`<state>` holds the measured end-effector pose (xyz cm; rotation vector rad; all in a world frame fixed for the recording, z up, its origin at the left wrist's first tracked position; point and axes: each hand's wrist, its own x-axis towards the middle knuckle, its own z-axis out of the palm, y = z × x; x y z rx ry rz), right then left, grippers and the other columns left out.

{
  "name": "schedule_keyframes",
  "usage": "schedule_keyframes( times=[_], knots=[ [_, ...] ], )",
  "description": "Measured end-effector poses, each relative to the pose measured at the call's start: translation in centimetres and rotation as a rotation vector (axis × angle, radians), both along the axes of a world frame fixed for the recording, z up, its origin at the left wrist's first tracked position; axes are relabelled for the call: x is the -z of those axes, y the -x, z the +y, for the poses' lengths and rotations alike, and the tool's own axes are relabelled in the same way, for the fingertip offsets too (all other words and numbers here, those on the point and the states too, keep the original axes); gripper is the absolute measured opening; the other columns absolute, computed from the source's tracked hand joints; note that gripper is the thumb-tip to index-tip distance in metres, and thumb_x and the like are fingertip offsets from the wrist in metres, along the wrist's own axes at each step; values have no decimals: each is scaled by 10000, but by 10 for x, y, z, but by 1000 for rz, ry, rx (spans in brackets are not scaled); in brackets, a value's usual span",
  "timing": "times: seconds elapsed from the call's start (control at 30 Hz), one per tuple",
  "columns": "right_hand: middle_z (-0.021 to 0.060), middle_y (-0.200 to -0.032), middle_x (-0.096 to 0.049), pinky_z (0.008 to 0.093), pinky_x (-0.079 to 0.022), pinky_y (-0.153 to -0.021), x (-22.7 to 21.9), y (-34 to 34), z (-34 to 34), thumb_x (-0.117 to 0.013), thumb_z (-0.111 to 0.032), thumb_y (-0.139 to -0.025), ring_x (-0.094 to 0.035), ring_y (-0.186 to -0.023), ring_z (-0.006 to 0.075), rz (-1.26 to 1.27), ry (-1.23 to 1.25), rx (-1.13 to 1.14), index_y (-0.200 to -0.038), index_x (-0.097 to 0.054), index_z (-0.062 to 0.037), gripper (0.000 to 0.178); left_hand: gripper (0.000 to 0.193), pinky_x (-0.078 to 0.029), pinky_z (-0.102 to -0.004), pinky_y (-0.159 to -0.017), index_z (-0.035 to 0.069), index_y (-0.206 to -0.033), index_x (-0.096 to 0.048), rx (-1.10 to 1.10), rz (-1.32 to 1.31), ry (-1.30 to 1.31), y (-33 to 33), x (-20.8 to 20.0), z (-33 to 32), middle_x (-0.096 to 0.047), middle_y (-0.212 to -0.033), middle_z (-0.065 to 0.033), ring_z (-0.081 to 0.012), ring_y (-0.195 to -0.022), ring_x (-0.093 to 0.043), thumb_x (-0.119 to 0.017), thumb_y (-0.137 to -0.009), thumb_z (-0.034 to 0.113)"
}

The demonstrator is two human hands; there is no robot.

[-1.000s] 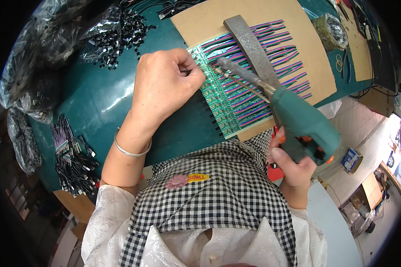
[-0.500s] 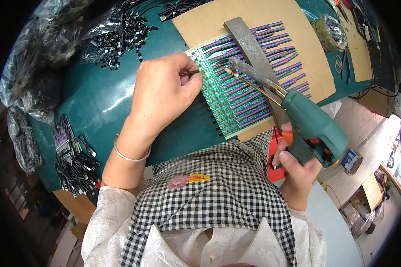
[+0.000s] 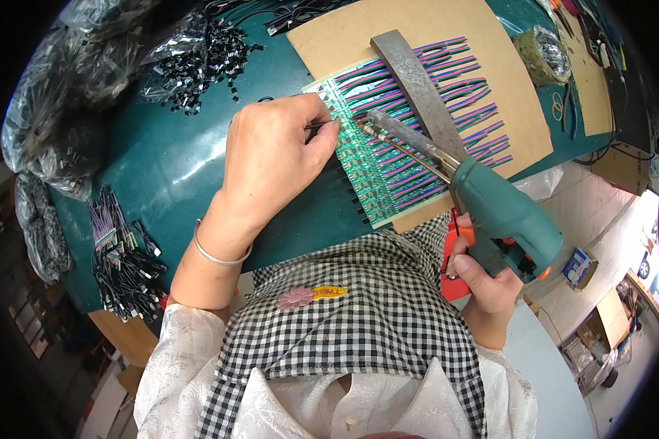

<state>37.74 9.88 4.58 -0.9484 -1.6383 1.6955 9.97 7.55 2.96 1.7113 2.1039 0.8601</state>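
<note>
Gun: smooth plastic, in the right hand
Bar: rough metal, right of the left hand
Bench: glossy, beneath the left hand

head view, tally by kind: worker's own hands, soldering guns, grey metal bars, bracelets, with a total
hands: 2 (left hand, right hand)
green soldering gun: 1
grey metal bar: 1
bracelet: 1
total: 5

plastic bags, perhaps tape roll
</note>
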Motion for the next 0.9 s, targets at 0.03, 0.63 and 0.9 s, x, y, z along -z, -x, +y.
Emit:
schedule_keyframes(
  times=[0.03, 0.63, 0.9],
  knots=[
    [173, -982, -561, 254, -488, -481, 0, 0, -1, -671, 15, -683, -572, -585, 175, 0, 1, -1, -1077, -493, 92, 440, 117, -327, -240, -414, -8, -700, -614, -3, -19, 26, 1, -1, 1, -488, -491, -54, -85, -413, -389, -689, -712, 81],
    [54, -746, -613, 256, -467, -586, -8, 10, -3, -685, 31, -650, -576, -655, 137, -173, 122, 66, -870, -610, 6, 233, 86, -474, -326, -520, 14, -645, -631, 12, -79, 223, 8, -13, 14, -587, -564, -131, -270, -505, -595, -618, -638, 98],
    [203, -954, -566, 251, -471, -441, -2, 10, -2, -675, -24, -691, -556, -541, 179, 86, 69, 171, -1136, -432, 74, 516, 95, -480, -327, -526, 14, -643, -633, 18, -53, 216, 6, -13, 15, -588, -558, -127, -270, -508, -596, -611, -632, 105]
  ],
)
